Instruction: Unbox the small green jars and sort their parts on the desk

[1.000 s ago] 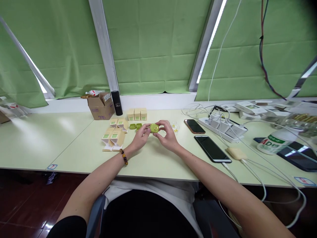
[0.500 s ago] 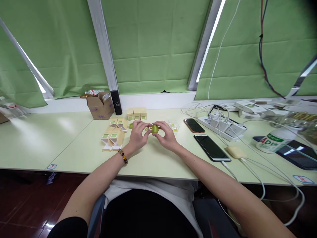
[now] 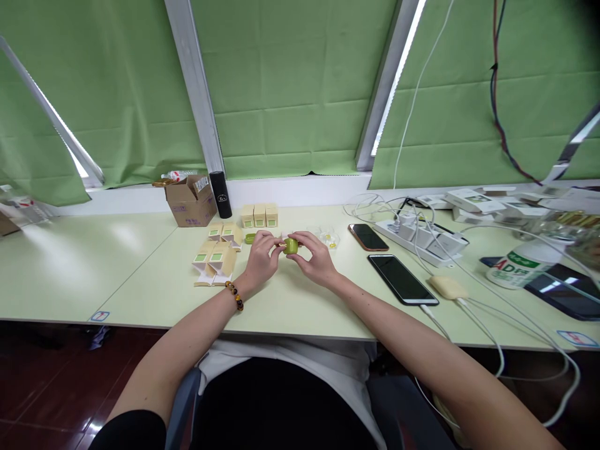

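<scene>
Between my two hands, above the table, is a small glossy green rounded case (image 3: 291, 246). The fingertips of my right hand (image 3: 315, 256) are closed on it from the right. On its other side my left hand (image 3: 262, 255) pinches a small pale part at the case's left edge, too small to make out. Just beyond the left hand lies another green piece (image 3: 250, 238). A clear plastic tray (image 3: 329, 238) with small yellow-and-white items sits behind my right hand. Several opened cream boxes (image 3: 220, 255) with green labels stand to the left.
Three cream boxes (image 3: 259, 215) are lined up farther back, near a cardboard box (image 3: 191, 201) and a black cylinder (image 3: 220, 195). On the right are two phones (image 3: 402, 279), a power strip (image 3: 422, 242), loose cables, a yellow charger (image 3: 449, 287) and a white bottle (image 3: 525, 262).
The green case has shifted slightly left and down and turned a little. My left fingers have closed in nearer to it, covering more of the pale part.
</scene>
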Demonstrator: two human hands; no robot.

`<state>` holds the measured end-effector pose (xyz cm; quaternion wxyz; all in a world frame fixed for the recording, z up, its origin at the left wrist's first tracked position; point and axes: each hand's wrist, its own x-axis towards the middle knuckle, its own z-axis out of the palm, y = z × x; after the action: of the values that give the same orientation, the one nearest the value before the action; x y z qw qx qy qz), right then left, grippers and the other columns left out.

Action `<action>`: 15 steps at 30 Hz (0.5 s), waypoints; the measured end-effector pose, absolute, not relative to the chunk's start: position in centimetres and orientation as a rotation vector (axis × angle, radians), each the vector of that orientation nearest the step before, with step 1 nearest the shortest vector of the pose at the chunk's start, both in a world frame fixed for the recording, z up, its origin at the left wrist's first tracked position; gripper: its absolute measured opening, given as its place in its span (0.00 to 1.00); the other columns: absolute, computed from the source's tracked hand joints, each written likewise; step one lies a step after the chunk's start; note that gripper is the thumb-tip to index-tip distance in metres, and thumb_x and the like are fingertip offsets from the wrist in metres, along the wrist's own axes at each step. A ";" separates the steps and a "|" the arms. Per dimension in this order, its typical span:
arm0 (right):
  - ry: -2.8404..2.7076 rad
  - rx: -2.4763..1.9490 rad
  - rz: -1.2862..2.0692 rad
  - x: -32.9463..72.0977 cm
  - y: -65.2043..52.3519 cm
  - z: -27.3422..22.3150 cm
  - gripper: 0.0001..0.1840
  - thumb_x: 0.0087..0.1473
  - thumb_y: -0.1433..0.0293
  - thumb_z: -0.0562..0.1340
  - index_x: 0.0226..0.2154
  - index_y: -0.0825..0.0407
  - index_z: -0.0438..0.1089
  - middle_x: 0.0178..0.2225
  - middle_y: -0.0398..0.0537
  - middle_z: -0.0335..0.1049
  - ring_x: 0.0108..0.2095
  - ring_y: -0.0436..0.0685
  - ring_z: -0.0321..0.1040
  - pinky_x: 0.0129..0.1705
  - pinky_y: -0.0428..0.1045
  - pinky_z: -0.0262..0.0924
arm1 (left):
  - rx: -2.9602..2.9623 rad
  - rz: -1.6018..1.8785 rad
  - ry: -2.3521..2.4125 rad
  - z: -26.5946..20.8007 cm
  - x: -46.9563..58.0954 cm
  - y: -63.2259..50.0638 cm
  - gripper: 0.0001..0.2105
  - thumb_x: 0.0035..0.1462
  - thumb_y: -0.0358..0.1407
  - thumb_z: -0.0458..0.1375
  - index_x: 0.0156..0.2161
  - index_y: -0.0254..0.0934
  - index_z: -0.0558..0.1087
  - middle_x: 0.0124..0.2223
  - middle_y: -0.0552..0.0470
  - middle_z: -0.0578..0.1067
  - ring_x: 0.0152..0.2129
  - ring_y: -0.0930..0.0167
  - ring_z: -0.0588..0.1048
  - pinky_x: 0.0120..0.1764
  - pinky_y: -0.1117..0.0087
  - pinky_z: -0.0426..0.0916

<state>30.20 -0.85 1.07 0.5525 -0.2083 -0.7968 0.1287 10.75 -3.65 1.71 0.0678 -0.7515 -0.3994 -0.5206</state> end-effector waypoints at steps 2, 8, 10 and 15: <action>-1.887 -0.494 0.300 30.2 -0.9 1.0 0.21 0.63 0.60 0.68 0.57 0.42 0.73 0.53 0.55 0.75 0.52 0.65 0.74 0.49 0.62 0.78 | -2.266 -1.595 -1.196 1.7 10.8 -3.7 0.05 0.68 0.32 0.59 0.41 0.40 0.78 0.37 0.48 0.79 0.44 0.61 0.73 0.47 0.56 0.72; -1.898 -0.472 0.318 30.3 -0.7 0.9 0.21 0.63 0.61 0.67 0.58 0.42 0.73 0.53 0.55 0.74 0.53 0.65 0.74 0.51 0.63 0.78 | -2.301 -1.732 -1.270 1.6 10.9 -3.7 0.06 0.66 0.34 0.62 0.37 0.40 0.80 0.35 0.48 0.78 0.42 0.63 0.74 0.44 0.59 0.74; -1.900 -0.478 0.336 30.3 -0.6 1.0 0.22 0.64 0.61 0.67 0.59 0.42 0.72 0.53 0.55 0.73 0.52 0.64 0.74 0.51 0.63 0.78 | -2.313 -1.772 -1.284 1.7 10.8 -3.6 0.04 0.65 0.35 0.63 0.39 0.40 0.80 0.36 0.47 0.79 0.43 0.62 0.74 0.44 0.59 0.74; -1.944 -0.483 0.323 30.6 -0.6 1.2 0.23 0.67 0.66 0.61 0.63 0.39 0.68 0.57 0.54 0.67 0.54 0.64 0.72 0.50 0.62 0.79 | -2.325 -1.730 -1.343 2.0 10.5 -3.6 0.17 0.61 0.36 0.68 0.55 0.40 0.78 0.43 0.45 0.81 0.51 0.59 0.71 0.53 0.54 0.73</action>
<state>30.60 -0.59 1.16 0.5281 -0.2024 -0.8135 0.1354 10.48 -3.57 1.98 -0.0263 -0.7277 -0.4204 -0.5413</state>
